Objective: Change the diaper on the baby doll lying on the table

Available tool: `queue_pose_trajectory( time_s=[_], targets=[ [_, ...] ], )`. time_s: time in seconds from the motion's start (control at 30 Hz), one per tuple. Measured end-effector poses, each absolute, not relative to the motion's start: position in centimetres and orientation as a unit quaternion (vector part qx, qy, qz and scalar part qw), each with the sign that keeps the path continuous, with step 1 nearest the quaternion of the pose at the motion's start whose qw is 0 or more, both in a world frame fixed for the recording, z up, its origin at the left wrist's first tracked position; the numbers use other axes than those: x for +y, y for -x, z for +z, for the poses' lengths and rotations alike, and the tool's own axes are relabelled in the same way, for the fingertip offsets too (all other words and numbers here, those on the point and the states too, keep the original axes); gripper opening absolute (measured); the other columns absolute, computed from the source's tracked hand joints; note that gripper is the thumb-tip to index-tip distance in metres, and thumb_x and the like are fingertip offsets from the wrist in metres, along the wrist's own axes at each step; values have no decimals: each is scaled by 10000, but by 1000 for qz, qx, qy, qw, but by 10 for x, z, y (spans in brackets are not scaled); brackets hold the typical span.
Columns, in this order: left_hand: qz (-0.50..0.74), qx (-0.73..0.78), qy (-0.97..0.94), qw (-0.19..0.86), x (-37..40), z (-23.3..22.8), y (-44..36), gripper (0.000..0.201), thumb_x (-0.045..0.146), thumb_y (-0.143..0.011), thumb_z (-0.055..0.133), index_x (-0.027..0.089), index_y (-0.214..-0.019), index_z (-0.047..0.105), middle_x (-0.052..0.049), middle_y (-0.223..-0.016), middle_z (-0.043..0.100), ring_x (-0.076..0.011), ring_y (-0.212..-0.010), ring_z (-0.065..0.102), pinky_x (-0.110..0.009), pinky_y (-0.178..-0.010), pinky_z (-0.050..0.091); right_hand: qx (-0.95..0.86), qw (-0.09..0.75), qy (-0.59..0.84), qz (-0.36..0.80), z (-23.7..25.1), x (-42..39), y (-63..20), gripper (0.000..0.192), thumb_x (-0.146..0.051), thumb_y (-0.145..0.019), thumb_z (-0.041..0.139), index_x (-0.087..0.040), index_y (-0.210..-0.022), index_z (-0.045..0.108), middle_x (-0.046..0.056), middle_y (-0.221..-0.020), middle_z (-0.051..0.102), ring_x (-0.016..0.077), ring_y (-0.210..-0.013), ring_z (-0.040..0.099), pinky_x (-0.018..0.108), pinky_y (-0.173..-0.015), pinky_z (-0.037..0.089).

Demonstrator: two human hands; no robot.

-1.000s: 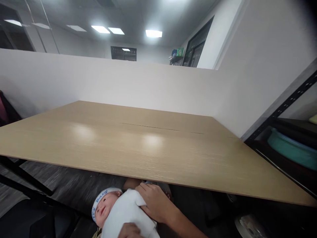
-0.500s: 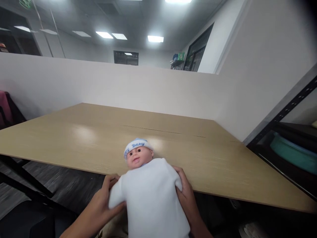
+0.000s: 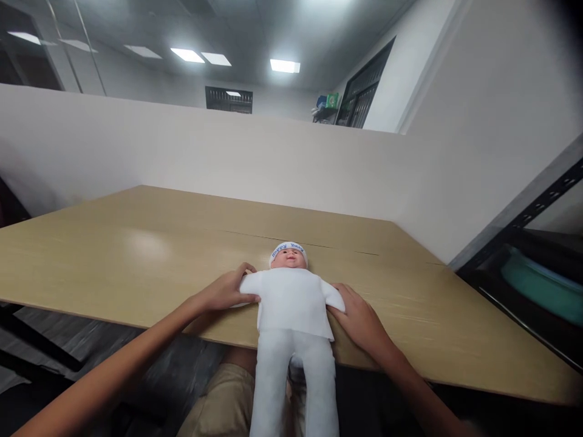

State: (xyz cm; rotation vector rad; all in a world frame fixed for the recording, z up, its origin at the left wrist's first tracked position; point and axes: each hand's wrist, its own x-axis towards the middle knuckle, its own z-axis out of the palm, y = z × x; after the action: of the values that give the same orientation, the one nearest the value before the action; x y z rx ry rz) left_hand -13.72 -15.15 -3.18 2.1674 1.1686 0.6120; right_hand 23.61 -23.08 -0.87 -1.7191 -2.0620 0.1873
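Observation:
A baby doll [image 3: 291, 300] in a white suit and a white cap with blue lettering lies face up on the wooden table [image 3: 136, 255], head pointing away from me. Its legs hang over the near table edge above my lap. My left hand [image 3: 225, 289] grips the doll's arm on the left side. My right hand [image 3: 359, 315] holds the doll's other arm, resting on the tabletop.
A white partition wall [image 3: 182, 158] runs behind the table and along its right side. A black metal shelf [image 3: 523, 218] at the right holds a teal round object [image 3: 542, 285]. Dark floor and black table legs lie at the lower left.
The doll came up from below the table edge, was held upright, and now lies flat on the tabletop farther from me. Both hands moved up and forward with it.

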Motion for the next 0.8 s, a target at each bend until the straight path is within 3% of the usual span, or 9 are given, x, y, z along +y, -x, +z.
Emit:
queue_pose_trajectory(
  time_s=[0.2, 0.33, 0.8],
  targets=[
    [232, 450, -841, 190, -165, -48, 169, 548, 656, -948, 689, 252, -1315, 637, -106, -1241, 735, -333, -1117, 676, -405, -923, 508, -743, 268, 607, 88, -37, -241, -268, 413, -550, -1056, 550, -292, -1367, 636, 92, -1339, 719, 315, -1244, 658, 476, -1062, 537],
    [247, 438, -850, 157, -149, -64, 179, 492, 636, -974, 682, 265, -1297, 662, -97, -1202, 744, -320, -1097, 679, -412, -941, 513, -739, 267, 608, 112, -48, -230, -282, 413, -578, -1042, 589, -311, -1350, 661, 91, -1346, 729, 338, -1242, 659, 528, -1065, 539],
    [253, 451, -843, 148, 23, -70, 159, 571, 749, -948, 632, 231, -1189, 649, -81, -1148, 733, -306, -1035, 692, -371, -821, 505, -762, 279, 584, 25, -67, -43, -296, 389, -538, -1038, 532, -239, -1253, 655, 112, -1239, 748, 329, -1136, 661, 481, -999, 520]
  ],
)
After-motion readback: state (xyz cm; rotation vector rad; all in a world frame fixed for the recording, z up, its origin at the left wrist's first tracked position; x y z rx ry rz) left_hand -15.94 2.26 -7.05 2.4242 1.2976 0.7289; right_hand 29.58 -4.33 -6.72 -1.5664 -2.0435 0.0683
